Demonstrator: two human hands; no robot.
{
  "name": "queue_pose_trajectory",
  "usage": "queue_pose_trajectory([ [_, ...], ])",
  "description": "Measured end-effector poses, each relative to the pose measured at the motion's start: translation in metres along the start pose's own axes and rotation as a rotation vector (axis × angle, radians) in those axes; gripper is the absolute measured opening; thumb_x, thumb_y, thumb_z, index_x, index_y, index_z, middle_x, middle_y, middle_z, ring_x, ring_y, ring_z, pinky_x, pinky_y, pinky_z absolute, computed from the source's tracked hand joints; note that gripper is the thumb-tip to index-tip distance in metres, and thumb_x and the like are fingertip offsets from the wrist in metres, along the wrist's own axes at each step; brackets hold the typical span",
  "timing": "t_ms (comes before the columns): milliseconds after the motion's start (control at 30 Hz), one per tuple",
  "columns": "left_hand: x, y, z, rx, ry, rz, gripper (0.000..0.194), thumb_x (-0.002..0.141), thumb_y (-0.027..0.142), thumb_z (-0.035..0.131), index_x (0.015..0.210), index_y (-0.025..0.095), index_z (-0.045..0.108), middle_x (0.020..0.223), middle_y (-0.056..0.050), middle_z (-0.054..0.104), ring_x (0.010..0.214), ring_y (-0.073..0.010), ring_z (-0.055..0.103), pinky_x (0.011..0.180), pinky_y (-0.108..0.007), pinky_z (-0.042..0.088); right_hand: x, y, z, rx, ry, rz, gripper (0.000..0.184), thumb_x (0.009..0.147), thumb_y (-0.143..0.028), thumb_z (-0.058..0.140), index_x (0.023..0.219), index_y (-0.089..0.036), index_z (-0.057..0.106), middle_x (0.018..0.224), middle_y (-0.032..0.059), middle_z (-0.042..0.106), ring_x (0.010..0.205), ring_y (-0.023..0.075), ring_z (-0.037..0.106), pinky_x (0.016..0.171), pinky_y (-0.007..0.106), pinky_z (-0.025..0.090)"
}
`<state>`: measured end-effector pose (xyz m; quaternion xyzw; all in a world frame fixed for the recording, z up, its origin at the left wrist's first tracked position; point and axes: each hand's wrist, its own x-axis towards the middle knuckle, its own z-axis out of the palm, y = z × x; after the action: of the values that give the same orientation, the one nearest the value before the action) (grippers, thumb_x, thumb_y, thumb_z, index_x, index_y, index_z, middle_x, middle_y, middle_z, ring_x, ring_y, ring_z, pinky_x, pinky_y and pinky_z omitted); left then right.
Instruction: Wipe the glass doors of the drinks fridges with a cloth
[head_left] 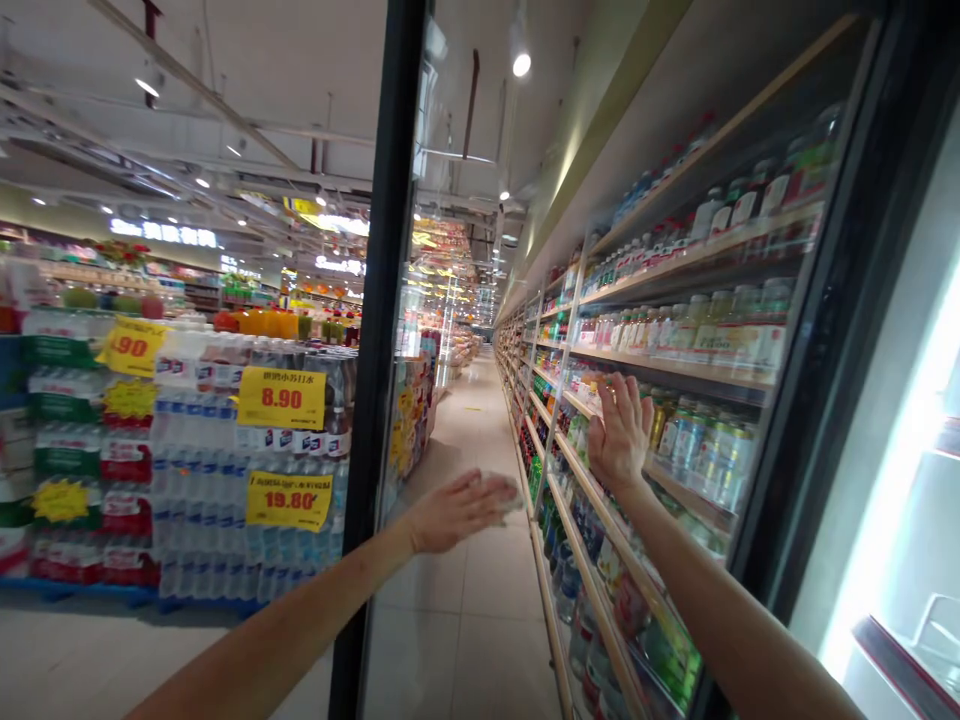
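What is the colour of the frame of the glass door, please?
The door frame is black; it shows in the head view.

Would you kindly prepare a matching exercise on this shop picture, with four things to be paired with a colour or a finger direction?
Column one
1. Left hand
2. Right hand
3. Price sign reading 8.90
4. Tall upright frame bar

Column two
A. Black
B. Fingers pointing upward
C. Yellow with red digits
D. Fingers pointing toward the picture's right side

Right pairs: 1-D, 2-B, 3-C, 4-A
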<state>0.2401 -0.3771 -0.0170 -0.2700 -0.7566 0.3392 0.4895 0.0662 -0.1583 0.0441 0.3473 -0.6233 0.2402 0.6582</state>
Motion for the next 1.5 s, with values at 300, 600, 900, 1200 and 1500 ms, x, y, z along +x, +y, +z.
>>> queue_pose_trajectory([
  [300,0.036,-0.026,-0.001,-0.03,-0.047,0.114,0.036,0.088,0.025,0.041,0.123,0.029,0.047,0.142,0.002,0.035,0.135,-0.0121,0.021,0.112,-0.034,0.018,0.001,0.0,-0.002,0.007,0.012,-0.005,0.051,0.086,-0.024,0.037,0.136,-0.021,0.033,0.139,0.0112,0.04,0.135,0.0231,0.026,0.107,0.048,0.021],
  [600,0.081,-0.066,-0.008,0.002,0.027,-0.297,0.039,0.087,0.017,0.04,0.124,0.025,0.047,0.142,-0.002,0.035,0.137,-0.0176,0.014,0.112,-0.043,0.016,-0.001,0.001,-0.002,0.06,0.025,0.007,0.051,0.086,-0.025,0.033,0.137,-0.021,0.029,0.138,0.0123,0.041,0.135,0.0236,0.026,0.107,0.05,0.022],
  [900,0.099,-0.106,-0.015,0.06,0.156,-0.587,0.042,0.087,0.015,0.038,0.128,0.023,0.041,0.146,-0.005,0.028,0.138,-0.021,0.009,0.111,-0.048,0.013,-0.001,0.003,-0.001,0.125,0.051,0.0,0.05,0.086,-0.024,0.034,0.136,-0.02,0.03,0.138,0.012,0.042,0.135,0.0233,0.026,0.107,0.051,0.021],
  [1200,0.107,-0.093,-0.012,-0.02,0.015,-0.162,0.049,0.089,0.018,0.034,0.137,0.023,0.028,0.144,-0.002,0.033,0.137,-0.0151,0.014,0.113,-0.038,0.013,0.0,0.003,-0.003,0.145,0.069,0.005,0.052,0.086,-0.023,0.033,0.138,-0.022,0.027,0.138,0.0112,0.042,0.134,0.0232,0.027,0.107,0.052,0.022],
  [1500,0.111,-0.04,0.003,-0.052,0.134,-0.385,0.049,0.088,0.015,0.035,0.136,0.016,0.028,0.139,-0.006,0.041,0.135,-0.0162,0.023,0.111,-0.036,0.02,0.004,-0.006,-0.008,0.271,0.089,-0.006,0.051,0.086,-0.021,0.034,0.137,-0.024,0.029,0.14,0.0093,0.039,0.135,0.0239,0.026,0.107,0.055,0.019],
])
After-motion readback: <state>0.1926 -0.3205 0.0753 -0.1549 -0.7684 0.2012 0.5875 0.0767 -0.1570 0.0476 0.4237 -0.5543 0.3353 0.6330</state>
